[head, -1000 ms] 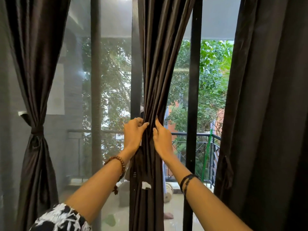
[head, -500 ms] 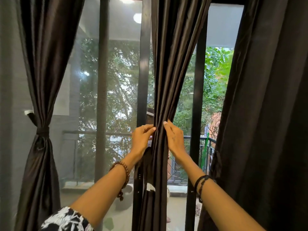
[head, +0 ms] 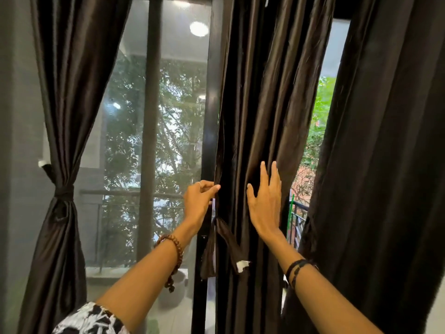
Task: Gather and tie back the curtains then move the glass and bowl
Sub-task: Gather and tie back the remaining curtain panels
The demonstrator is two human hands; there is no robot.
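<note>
at the window, left hand pinching middle curtain edge, right hand flat, fingers spread on it

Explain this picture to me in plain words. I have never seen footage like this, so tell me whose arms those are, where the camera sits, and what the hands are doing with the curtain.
There is no machine here. A person wears a wide-angle camera on the head, so you look forward along their own two arms at a tall window.

The left hand, with a bead bracelet on its wrist, pinches the left edge of the middle curtain. The right hand lies on the folds with fingers straight. It grips nothing.

A loose tie-back strap hangs below the hands, not yet around the fabric. The left curtain is already tied with its band. A third curtain hangs loose on the right. No glass or bowl is clearly in view.
</note>
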